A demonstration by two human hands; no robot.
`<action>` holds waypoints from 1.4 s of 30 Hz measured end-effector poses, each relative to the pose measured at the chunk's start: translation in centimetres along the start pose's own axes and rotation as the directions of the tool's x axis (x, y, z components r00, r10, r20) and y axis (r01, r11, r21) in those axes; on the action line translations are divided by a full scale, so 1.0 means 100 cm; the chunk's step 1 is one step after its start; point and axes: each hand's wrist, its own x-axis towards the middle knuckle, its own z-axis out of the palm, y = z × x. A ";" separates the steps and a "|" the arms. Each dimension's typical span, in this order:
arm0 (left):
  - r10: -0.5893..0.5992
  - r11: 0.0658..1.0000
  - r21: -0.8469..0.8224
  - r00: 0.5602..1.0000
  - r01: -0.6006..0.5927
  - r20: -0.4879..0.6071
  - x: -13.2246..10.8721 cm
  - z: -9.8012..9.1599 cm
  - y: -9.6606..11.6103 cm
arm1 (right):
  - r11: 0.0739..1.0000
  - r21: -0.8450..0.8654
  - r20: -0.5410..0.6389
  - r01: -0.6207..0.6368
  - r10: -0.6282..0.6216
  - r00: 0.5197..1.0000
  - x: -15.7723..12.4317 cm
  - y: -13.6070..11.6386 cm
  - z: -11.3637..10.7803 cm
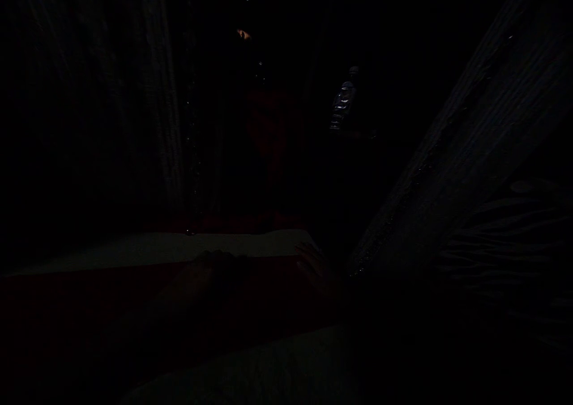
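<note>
The scene is very dark. A dark red cloth (259, 309) lies across a pale surface (161, 247). On the cloth's left-middle part rests my left hand (212, 264), its back upward. Shadow hides its fingers, and I cannot see whether it holds anything. Near the right end of the cloth, my right hand (316, 264) lies with fingers stretched out and slightly apart, touching the red cloth at its far edge. Nothing shows in its fingers.
A clear plastic bottle (342, 103) glints beyond the surface. Pale hanging fabric (161, 94) stands at the left, and a slanting sheer fabric (447, 148) with shiny specks at the right. Striped cloth (514, 232) shows faintly at far right.
</note>
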 end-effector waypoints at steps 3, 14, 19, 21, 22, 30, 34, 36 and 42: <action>-0.084 0.994 -0.067 0.995 0.088 0.061 -0.007 0.008 0.000 | 1.000 -0.012 0.036 0.020 -0.020 0.999 0.002 0.003 -0.002; 0.117 0.993 -0.038 0.991 -0.115 0.059 -0.011 0.025 -0.007 | 0.995 -0.070 0.055 0.074 -0.070 0.996 0.000 -0.011 -0.018; 0.093 0.996 -0.002 0.995 -0.093 0.037 -0.009 0.013 0.010 | 0.990 -0.105 0.046 0.096 -0.091 0.995 -0.001 -0.023 -0.021; 0.090 0.996 -0.014 0.995 -0.090 0.029 -0.010 0.014 0.020 | 0.988 -0.106 0.056 0.114 -0.108 0.993 -0.006 -0.030 -0.014; 0.094 0.995 -0.026 0.995 -0.093 0.039 -0.010 0.015 0.024 | 0.987 -0.103 0.072 0.120 -0.113 0.991 -0.010 -0.032 -0.010; 0.048 0.998 -0.043 0.977 -0.040 0.208 -0.022 0.010 0.010 | 0.985 -0.123 0.199 0.124 -0.098 0.975 -0.026 -0.028 -0.003; 0.024 0.999 -0.035 0.986 -0.019 0.166 -0.031 0.007 -0.017 | 0.976 -0.159 0.204 0.148 -0.114 0.972 -0.026 -0.021 -0.005; 0.005 1.000 -0.015 0.991 -0.003 0.136 -0.035 0.006 -0.022 | 0.973 -0.177 0.205 0.151 -0.113 0.972 -0.026 -0.017 -0.003; -0.002 1.000 -0.021 0.995 0.004 0.097 -0.036 -0.007 0.011 | 0.975 -0.166 0.084 0.146 -0.133 0.988 -0.018 -0.054 0.014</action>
